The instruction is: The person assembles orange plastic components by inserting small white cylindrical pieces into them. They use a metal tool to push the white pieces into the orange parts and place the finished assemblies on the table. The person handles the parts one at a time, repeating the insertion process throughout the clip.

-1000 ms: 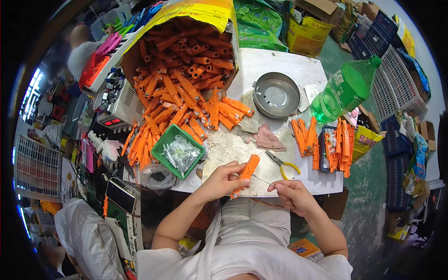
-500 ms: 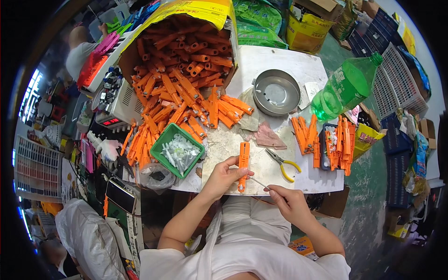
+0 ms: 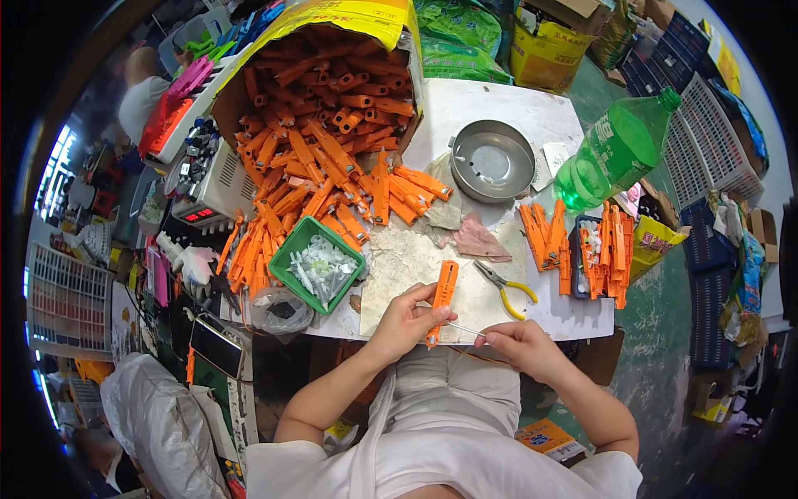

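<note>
My left hand (image 3: 405,323) is closed around a long, narrow orange plastic housing (image 3: 445,283), held over the near edge of the table and tilted a little to the right. A slim metal rod-like tool (image 3: 467,329) is pinched in my right hand (image 3: 519,345). Its far end reaches the lower part of the housing, beside my left fingertips; whether it touches or enters the plastic I cannot tell. Pliers with yellow handles (image 3: 509,291) lie just beyond my right hand. A green tray (image 3: 281,274) of small whitish, translucent plastic pieces stands to the left.
Behind the tray, many similar orange housings (image 3: 324,158) spill from a tipped box (image 3: 366,25). A metal bowl (image 3: 494,191), pink cloth (image 3: 480,239) and green bottle (image 3: 615,150) stand farther back. On the right sits a dark bin (image 3: 575,258) with more orange housings.
The orange housing has shifted slightly right and now leans to the right at its top. Both hands have moved a little to the right, the tool staying at the housing.
</note>
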Demonstrator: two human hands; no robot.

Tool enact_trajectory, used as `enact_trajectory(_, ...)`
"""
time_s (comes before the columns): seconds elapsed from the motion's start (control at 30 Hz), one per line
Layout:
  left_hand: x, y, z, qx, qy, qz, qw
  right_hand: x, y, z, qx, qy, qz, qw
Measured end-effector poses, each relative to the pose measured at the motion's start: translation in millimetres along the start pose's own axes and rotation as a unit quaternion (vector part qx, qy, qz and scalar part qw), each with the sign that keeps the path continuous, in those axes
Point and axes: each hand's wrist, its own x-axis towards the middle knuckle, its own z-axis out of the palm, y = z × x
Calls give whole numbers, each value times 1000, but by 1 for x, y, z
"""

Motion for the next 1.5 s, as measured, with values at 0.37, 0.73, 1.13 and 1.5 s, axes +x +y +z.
enact_trajectory(0.37, 4, -2, 9, -81, 25, 23, 996, -23, -7, 12, -263, 88, -170, 946)
enact_trajectory(0.73, 4, -4, 18, -78, 0, 67, 995, -1, 6, -16, 212, -90, 153, 961)
enact_trajectory(1.13, 14, -27, 4, -212, 122, 98, 965, 15, 19, -1, -418, 179, -267, 850)
enact_trajectory(1.5, 9, -47, -7, -284, 142, 151, 936, -17, -106, 8, 529, -150, -301, 779)
